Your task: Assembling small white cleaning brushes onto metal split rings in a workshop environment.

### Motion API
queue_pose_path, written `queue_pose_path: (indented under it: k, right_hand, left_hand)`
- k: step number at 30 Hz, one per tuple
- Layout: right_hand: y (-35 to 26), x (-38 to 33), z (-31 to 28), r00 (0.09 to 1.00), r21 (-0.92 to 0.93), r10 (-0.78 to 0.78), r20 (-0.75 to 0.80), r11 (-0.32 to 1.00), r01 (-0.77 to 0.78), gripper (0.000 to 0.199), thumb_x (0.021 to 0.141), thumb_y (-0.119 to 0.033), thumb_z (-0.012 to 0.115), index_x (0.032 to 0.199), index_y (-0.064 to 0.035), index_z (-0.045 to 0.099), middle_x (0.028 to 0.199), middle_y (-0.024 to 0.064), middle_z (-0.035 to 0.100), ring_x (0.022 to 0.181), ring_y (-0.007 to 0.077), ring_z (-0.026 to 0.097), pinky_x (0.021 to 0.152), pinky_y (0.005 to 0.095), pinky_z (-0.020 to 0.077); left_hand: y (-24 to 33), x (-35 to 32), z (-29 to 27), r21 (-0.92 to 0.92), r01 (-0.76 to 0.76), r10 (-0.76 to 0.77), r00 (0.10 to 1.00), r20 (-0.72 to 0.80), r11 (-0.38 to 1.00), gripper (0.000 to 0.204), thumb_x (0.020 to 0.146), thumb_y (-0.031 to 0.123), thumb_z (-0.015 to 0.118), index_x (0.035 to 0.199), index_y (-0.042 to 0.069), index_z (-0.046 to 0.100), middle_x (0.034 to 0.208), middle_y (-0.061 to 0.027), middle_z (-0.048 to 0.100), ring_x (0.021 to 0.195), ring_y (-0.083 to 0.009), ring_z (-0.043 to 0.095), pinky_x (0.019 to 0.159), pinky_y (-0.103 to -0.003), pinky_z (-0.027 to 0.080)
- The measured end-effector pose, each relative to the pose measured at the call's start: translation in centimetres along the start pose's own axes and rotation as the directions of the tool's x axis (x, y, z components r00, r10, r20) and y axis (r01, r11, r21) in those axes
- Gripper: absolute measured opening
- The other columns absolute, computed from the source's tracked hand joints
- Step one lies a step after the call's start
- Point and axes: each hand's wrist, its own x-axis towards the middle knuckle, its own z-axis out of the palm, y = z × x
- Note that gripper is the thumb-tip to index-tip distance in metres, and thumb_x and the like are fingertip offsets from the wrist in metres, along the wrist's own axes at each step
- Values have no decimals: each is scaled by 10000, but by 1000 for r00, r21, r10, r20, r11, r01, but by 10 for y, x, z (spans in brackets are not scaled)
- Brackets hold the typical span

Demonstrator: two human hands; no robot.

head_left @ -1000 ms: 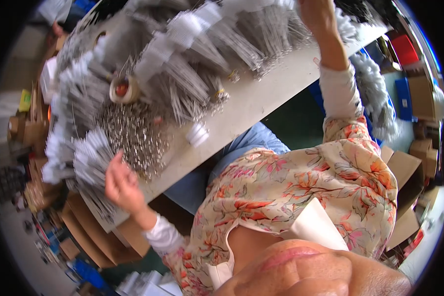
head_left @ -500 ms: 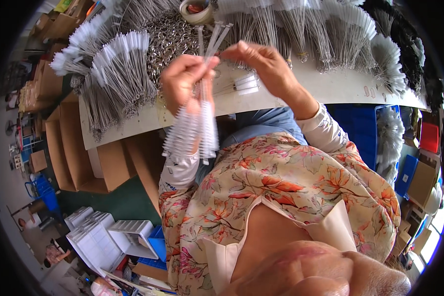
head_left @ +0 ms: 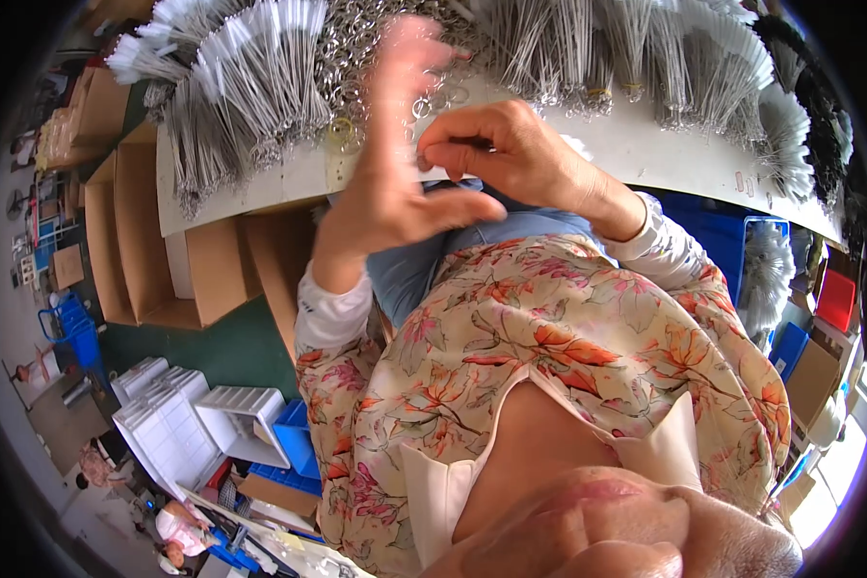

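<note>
My left hand (head_left: 390, 183) is raised over the table's near edge, thumb stretched out and fingers apart, holding nothing I can see. Its fingertips blur in front of a heap of metal rings (head_left: 356, 43). Just to the right, my right hand (head_left: 511, 159) has its fingers curled into a pinch beside the left palm. Whatever it may hold is too small or hidden. A bit of white bristle (head_left: 576, 146) shows behind the right hand.
Bundles of wire-stemmed brushes with white bristles stand at the left (head_left: 260, 87) and right (head_left: 636, 58) of the table (head_left: 626, 149). Open cardboard boxes (head_left: 159, 250) are at the left below it. A blue crate (head_left: 708, 231) with more brushes stands at the right.
The several white-bristled brushes my left hand gripped are no longer in it or in sight. That hand has opened; my right hand has curled and moved down and slightly left.
</note>
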Motion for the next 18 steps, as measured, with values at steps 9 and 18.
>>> queue_pose_path:
  k: [9,18]
  right_hand:
    - [-6,-9,-17,908,318,269,322,873,-371,209,909,-225,559,951,-33,628,739,21,623,612,81,577,537,225,443]
    - [54,-110,-95,937,-745,346,-52,611,-267,134,839,-147,586,906,-44,641,817,95,649,698,260,627,638,342,488]
  left_hand:
    - [6,-24,0,-1,182,-182,980,-82,983,176,738,140,742,863,58,650,888,-63,596,825,-182,582,737,-293,462]
    - [-32,-64,17,200,550,-447,803,-394,811,215,800,168,707,930,10,642,795,-46,622,646,-92,565,609,-223,458]
